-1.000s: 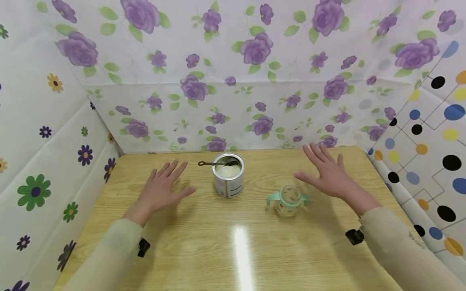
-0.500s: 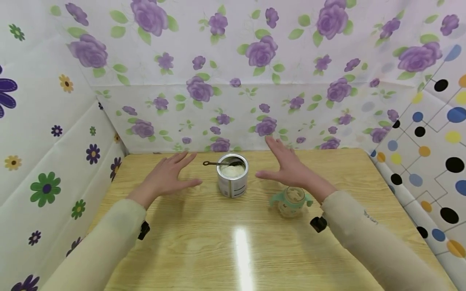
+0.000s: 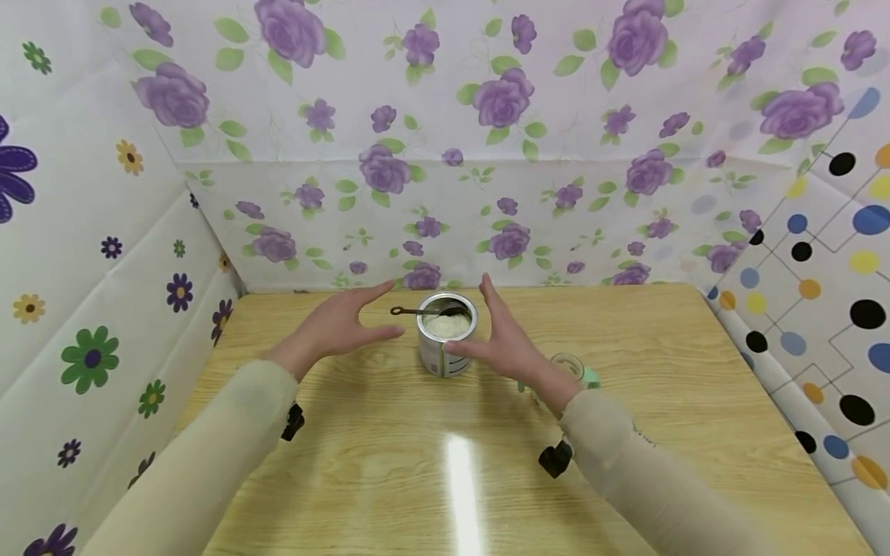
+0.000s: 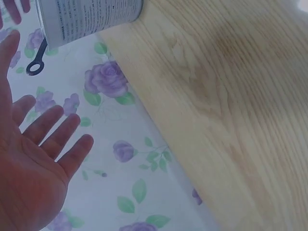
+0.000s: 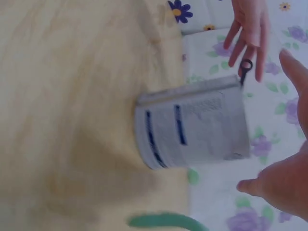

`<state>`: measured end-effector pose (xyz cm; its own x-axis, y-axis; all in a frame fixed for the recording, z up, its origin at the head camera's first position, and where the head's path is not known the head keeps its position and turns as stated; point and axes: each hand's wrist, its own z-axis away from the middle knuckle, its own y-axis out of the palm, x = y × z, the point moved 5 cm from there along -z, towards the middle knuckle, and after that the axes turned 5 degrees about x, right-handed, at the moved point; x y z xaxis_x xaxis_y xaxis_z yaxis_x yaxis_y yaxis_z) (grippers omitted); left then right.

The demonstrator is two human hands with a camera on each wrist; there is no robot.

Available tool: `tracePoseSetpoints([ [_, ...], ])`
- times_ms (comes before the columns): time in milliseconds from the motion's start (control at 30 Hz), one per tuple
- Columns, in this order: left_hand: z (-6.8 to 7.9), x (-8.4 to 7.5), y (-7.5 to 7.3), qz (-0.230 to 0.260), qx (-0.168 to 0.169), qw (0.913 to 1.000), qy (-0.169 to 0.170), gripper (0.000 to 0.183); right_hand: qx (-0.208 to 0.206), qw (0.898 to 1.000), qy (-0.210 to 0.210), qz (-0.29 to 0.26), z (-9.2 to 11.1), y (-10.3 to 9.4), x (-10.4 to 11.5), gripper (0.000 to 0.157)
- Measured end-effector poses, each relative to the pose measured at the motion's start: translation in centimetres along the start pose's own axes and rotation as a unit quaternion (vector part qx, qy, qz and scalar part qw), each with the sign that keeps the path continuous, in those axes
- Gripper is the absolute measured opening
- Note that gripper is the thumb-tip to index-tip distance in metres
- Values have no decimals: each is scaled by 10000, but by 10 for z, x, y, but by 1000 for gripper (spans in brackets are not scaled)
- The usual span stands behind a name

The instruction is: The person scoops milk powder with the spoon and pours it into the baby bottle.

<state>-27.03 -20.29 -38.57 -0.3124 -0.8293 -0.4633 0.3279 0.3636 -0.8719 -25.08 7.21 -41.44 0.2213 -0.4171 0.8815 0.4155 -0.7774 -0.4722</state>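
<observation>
An open metal can (image 3: 433, 357) of pale powder stands on the wooden table, also seen sideways in the right wrist view. Across its rim lies a dark scoop (image 3: 410, 311), its ringed handle pointing left. To the left of the can, my left hand (image 3: 341, 324) reaches with thumb and fingers spread, a small gap from it. My right hand (image 3: 511, 340) is at the can's right, fingers spread and thumb in front of the can's side; the right wrist view shows a gap. Both hands hold nothing. A clear cup with mint-green handles (image 3: 591, 378) is partly hidden behind my right wrist.
The wooden table (image 3: 375, 455) carries a bright light reflection near its middle front. Floral cloth (image 3: 445, 193) rises behind it, with flower-patterned cloth (image 3: 90, 293) on the left and dotted cloth (image 3: 827, 270) on the right.
My right hand has moved left from beyond the cup to the can's right side. My left hand has moved slightly right toward the can. The can, scoop and cup stay put.
</observation>
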Motion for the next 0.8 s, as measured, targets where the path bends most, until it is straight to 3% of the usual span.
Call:
tracePoseSetpoints([
  [133,-5,1,3,379,-203,9990,93,88,-316,9982,15,-508,1,14,-12,130],
  [367,-10,5,17,1159,-529,9915,281,76,-457,9940,65,-987,-5,34,-30,131],
  [667,-17,9,33,1801,-953,9789,181,64,-570,9901,318,-1241,-13,46,-49,129],
  [800,-20,13,39,2301,-1035,9677,16,59,-605,9871,284,-1455,-15,48,-52,129],
])
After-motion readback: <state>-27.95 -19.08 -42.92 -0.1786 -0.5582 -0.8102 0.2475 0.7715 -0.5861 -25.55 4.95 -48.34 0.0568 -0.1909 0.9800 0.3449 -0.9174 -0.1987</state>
